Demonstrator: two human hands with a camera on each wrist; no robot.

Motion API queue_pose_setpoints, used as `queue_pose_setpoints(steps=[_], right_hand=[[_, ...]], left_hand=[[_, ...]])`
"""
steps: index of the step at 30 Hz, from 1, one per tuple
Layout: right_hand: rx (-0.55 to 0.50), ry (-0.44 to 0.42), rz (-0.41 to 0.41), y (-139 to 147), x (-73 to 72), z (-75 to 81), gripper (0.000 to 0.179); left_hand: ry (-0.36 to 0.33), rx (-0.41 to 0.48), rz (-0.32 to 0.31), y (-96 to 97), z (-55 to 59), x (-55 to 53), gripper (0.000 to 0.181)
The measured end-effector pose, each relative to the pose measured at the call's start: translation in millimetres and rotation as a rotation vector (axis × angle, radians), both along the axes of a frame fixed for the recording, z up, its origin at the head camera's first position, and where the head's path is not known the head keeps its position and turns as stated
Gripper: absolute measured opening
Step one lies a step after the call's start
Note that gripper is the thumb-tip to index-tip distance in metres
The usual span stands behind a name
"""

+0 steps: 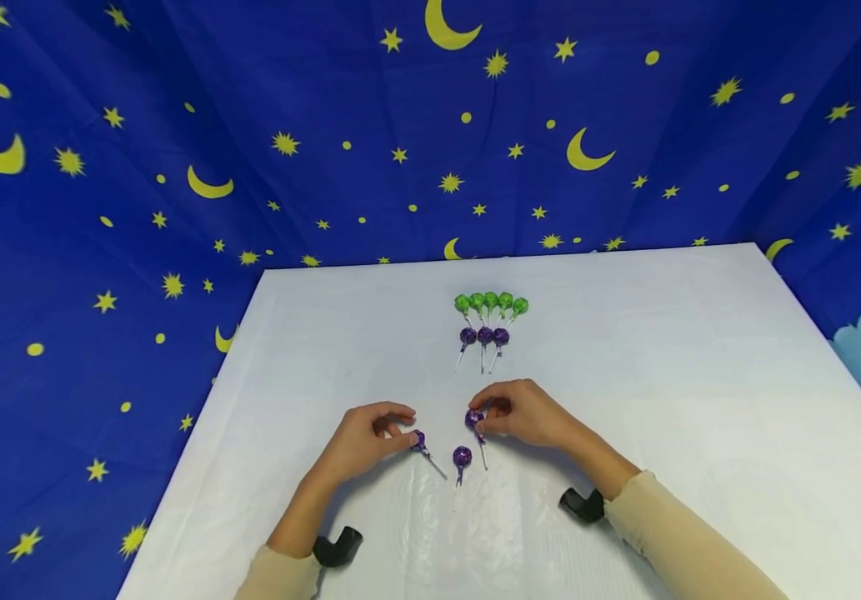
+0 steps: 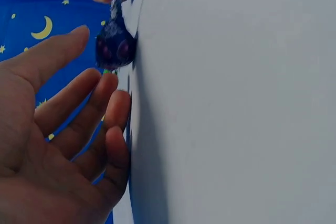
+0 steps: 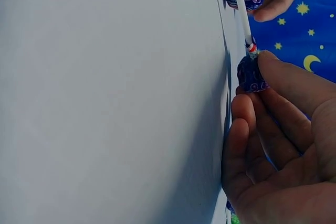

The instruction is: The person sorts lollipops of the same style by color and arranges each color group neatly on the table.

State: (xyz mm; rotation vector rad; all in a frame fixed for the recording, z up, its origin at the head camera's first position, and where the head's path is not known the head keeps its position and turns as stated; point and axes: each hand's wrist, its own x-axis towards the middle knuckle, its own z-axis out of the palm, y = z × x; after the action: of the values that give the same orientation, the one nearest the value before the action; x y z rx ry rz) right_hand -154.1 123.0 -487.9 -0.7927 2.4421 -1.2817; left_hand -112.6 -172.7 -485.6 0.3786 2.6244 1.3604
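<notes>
My right hand point(image 1: 528, 414) pinches a purple-wrapped lollipop point(image 1: 474, 418) by its round head between thumb and fingers, its white stick slanting toward me. The right wrist view shows the thumb point(image 3: 286, 77) against the wrapper. My left hand point(image 1: 367, 439) is beside another purple lollipop point(image 1: 419, 440), which lies on the table with its stick toward the lower right. In the left wrist view its fingers point(image 2: 94, 98) are spread and a gap separates them from that candy. Between the hands, a little nearer to me, lies a third purple lollipop point(image 1: 462, 457).
Several green lollipops point(image 1: 491, 301) lie fanned side by side toward the back of the white table point(image 1: 325, 350). Just in front of them are three purple lollipops point(image 1: 485, 335). A blue curtain point(image 1: 370, 100) with yellow stars and moons hangs behind the table.
</notes>
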Motion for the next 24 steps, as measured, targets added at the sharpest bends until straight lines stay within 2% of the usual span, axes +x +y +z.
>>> queue_pose_setpoints(steps=[5,12,15,19,24], right_hand=[[0.009,0.01,0.001,-0.5,-0.5,0.1,0.027],[0.014,0.006,0.003,-0.5,0.6,-0.4,0.026],[0.02,0.013,0.004,-1.7,0.4,-0.5,0.026],[0.03,0.02,0.003,-2.6,0.1,-0.5,0.026],[0.037,-0.001,-0.001,-1.5,-0.2,-1.6,0.026]], left_hand=[[0.039,-0.008,0.033,5.0,-2.8,5.0,0.032],[0.08,-0.097,-0.014,9.8,-3.9,7.8,0.035],[0.108,-0.123,-0.005,10.2,-4.7,7.5,0.031],[0.1,-0.113,0.021,10.4,-5.4,6.0,0.036],[0.044,-0.078,0.049,10.1,-5.7,4.9,0.035]])
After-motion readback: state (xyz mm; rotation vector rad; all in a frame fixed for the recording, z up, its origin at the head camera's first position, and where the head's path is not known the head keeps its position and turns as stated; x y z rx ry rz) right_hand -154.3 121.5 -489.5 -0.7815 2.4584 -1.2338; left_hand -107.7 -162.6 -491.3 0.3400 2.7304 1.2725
